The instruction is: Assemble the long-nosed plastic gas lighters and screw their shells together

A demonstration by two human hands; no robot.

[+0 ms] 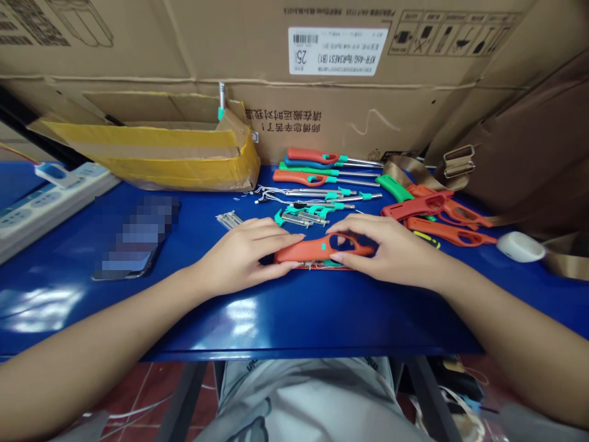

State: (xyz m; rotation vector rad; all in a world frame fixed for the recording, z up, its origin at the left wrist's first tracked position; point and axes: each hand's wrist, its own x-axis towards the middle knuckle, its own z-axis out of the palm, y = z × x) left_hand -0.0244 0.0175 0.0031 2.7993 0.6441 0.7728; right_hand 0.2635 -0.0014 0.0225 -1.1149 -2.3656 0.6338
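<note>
Between my hands is an orange lighter casing (299, 248), its upper half sitting over a lower half with metal and teal parts showing in the gap. My left hand (251, 255) grips its left end, thumb at the near side and fingers on top. At the other end, by the trigger opening, my right hand (384, 248) pinches the casing between thumb and fingers. Just behind lie small metal gas tanks (304, 218) with teal pieces, and thin metal lighter tubes (317, 193) with white wires. Loose red and orange casing halves (418, 204) are heaped to the right.
Several long-necked lighters (313, 178) lie at the back against a large carton (207, 49). A yellow-taped box (184, 172) stands back left, near a power strip (55, 196) and a phone (133, 245). A white rounded object (521, 247) and brown strap (414, 172) are at right.
</note>
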